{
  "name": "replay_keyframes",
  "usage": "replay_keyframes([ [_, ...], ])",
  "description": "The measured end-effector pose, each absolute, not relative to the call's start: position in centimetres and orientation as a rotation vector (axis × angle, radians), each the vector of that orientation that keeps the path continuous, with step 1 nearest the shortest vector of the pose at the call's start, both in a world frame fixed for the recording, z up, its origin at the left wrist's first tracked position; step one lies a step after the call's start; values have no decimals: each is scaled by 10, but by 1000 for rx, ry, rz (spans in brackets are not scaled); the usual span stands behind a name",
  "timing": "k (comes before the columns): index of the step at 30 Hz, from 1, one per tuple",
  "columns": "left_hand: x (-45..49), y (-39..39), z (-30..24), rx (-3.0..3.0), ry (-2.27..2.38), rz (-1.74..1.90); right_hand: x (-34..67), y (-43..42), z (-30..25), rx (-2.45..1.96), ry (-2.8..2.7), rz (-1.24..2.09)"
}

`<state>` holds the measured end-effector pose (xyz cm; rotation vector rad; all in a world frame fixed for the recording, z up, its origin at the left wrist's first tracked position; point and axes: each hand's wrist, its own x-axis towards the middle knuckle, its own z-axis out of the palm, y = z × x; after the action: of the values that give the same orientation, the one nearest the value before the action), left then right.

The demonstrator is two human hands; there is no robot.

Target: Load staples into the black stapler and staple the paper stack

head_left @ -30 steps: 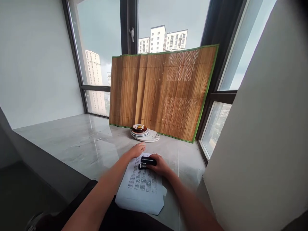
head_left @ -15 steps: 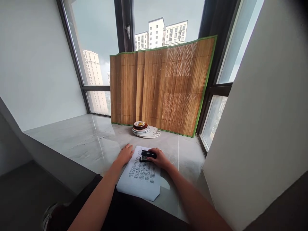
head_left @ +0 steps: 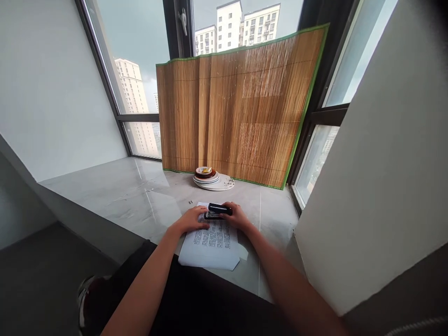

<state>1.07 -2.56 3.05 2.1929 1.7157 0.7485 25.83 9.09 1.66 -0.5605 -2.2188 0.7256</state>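
A black stapler [head_left: 219, 209] lies across the upper part of a printed sheet of paper [head_left: 210, 256], its top arm lifted from its base. My right hand [head_left: 238, 216] is closed around the stapler's right end. Beside the stapler's left end is my left hand [head_left: 192, 220], thumb and fingers spread apart over the paper's left side. Whether its fingertips touch the stapler I cannot tell. The sheet rests on the grey tiled sill [head_left: 276, 210], and its near right corner is cut or folded at an angle.
A stack of plates [head_left: 206, 179] with small dishes on top stands beyond the paper. Behind it a bamboo mat [head_left: 224, 112] with green edging leans against the window. Two tiny grey bits [head_left: 191, 202] lie left of the sheet's top. A white wall [head_left: 378, 154] rises at right.
My left hand has moved right, from the paper's left edge to the stapler's left end, uncovering the tiny grey bits. My right hand still holds the stapler. The camera view has tilted down slightly.
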Motion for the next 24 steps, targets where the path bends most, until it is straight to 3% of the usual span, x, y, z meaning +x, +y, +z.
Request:
replay_keyframes([
  [24,19,-21,31,2217,1808,687,273,95,33,-665,-1580,1811],
])
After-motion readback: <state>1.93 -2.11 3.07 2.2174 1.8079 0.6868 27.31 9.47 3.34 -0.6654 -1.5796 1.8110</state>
